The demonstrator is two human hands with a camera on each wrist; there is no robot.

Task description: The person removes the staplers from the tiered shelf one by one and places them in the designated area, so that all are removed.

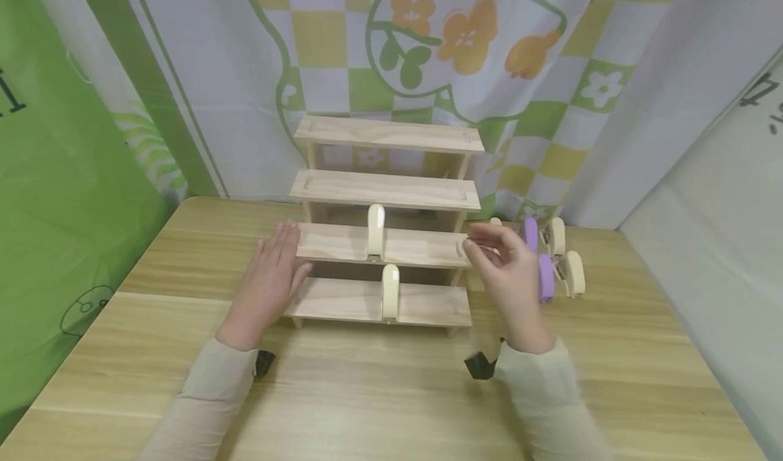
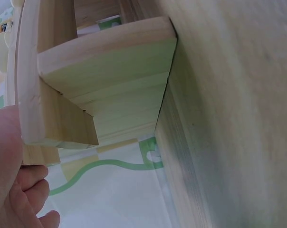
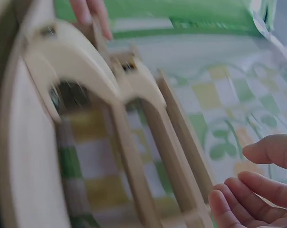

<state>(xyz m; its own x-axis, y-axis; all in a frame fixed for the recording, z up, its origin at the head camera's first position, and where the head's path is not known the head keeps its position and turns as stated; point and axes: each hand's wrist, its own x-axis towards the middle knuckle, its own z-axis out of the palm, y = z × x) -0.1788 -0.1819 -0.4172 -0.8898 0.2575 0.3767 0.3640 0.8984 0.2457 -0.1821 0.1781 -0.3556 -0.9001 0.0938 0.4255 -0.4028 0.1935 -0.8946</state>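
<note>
Touching the left end of a pale wooden four-step stand (image 1: pixel 330 299) near the worktop (image 1: pixel 373 406)'s far edge with a straight-fingered left hand (image 1: pixel 266 294); holding nothing in a loosely curved right hand (image 1: pixel 510 281). Showing two arched cream staplers (image 1: pixel 390 294) on the lower two steps: likely light, stiff, smooth, best pinched mid-body.

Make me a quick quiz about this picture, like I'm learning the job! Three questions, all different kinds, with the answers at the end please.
1. How many cream staplers stand on the wooden rack?
2. True or false: the right hand is holding a stapler.
3. Which staplers sit on the table beside the rack, but not on it?
a) green b) purple c) red

Key:
1. Two.
2. False; its fingers hold nothing.
3. b, the purple staplers.
</note>
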